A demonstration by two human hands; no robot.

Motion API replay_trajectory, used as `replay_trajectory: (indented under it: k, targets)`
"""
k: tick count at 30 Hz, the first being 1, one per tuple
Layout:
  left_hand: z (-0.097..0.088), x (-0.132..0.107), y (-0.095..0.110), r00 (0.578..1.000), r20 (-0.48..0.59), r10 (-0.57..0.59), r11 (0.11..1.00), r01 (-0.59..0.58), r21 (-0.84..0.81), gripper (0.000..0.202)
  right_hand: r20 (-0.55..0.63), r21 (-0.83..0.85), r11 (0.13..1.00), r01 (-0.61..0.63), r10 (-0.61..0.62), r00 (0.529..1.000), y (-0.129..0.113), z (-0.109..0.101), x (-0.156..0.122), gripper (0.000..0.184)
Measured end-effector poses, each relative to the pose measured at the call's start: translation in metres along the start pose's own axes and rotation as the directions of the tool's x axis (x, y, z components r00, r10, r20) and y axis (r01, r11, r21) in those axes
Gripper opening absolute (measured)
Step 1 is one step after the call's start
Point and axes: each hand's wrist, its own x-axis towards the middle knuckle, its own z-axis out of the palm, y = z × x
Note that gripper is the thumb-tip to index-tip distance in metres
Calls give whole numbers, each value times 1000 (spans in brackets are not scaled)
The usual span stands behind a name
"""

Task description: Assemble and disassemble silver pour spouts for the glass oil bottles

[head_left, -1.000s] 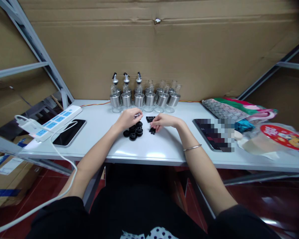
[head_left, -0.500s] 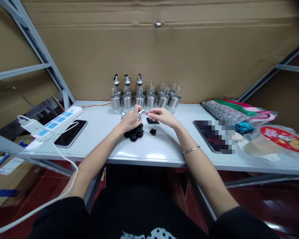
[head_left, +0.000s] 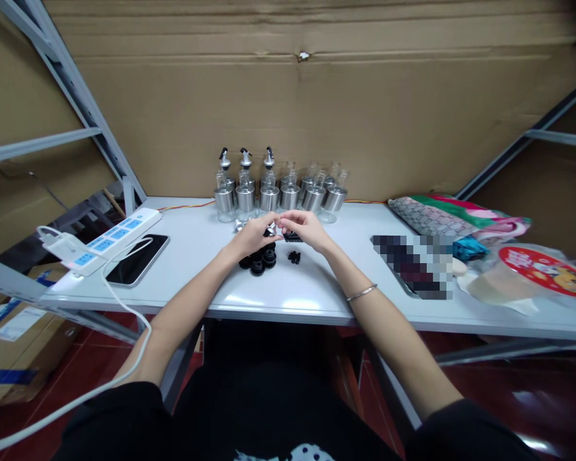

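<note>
My left hand (head_left: pixel 254 235) is closed round a small silvery pourer top (head_left: pixel 271 227), mostly hidden by the fingers. Against it, the fingertips of my right hand (head_left: pixel 303 225) are pinched together; whatever lies between them is too small to make out. Under the left hand sits a cluster of round black stoppers (head_left: pixel 258 264). Below the right hand are a row of small black parts (head_left: pixel 292 237) and a little heap of black pieces (head_left: pixel 294 257). More silvery pourer tops (head_left: pixel 239 224) show partly behind the left hand.
Glass bottles with steel bands (head_left: pixel 269 197) line the back, some at the rear fitted with pourers (head_left: pixel 246 157). On the left lie a power strip (head_left: pixel 108 242) and a phone (head_left: pixel 139 260). A dark tablet-like device (head_left: pixel 398 262), a patterned bag (head_left: pixel 432 218) and a lidded cup (head_left: pixel 502 275) occupy the right.
My right hand has moved left, bringing its fingertips against the left hand at the silvery pourer top. The left hand has turned slightly and now hides more of that piece.
</note>
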Motion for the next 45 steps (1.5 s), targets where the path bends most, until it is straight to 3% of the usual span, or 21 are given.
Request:
replay_trajectory:
  k: [7,14,18,22,35,41,45]
  targets:
    - [0,-1,-2,998,-57,19,1000,-18,13,32,23,-7,1000,7,-7,1000,1,5,-2,37]
    - [-1,-1,0,997,-74,39,999,-40,-11,35,-9,-182,981,73,-76,997,5,5,-1,41]
    - [1,-1,-4,985,-151,77,996,-81,-22,40,-57,-92,993,69,-74,996,7,0,1,44]
    - [1,-2,-6,969,-214,126,991,-132,-11,40,-19,45,997,56,-55,998,5,2,1,45]
    - [3,-3,-7,972,-188,141,990,-141,17,32,62,35,999,32,-34,998,1,2,-1,34]
    - [1,-2,-7,981,-147,123,991,-113,73,38,-24,-24,998,62,-63,998,3,-1,1,26]
    - [-1,0,-9,976,-172,132,985,-109,136,24,56,-20,1000,10,-9,998,2,-4,1,26]
